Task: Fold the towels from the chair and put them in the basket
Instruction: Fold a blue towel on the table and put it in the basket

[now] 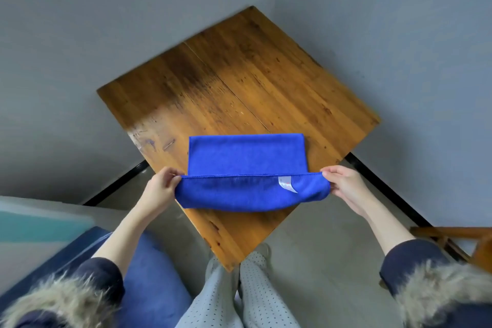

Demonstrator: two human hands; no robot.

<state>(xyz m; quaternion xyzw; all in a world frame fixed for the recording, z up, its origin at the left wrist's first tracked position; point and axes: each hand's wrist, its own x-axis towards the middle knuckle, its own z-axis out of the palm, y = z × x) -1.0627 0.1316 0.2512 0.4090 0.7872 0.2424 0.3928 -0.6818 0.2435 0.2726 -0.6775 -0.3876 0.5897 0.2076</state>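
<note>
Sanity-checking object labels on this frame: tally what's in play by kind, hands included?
Blue towel: 1, with a white tag
Hands: 2, left hand and right hand, each pinching a towel corner
Wooden table: 1
Basket: 0 in view
Total: 4

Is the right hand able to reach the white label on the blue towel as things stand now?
Probably yes, but not freely: the right hand pinches the blue towel corner close beside the white label, nothing lies between, yet it must release first.
</note>
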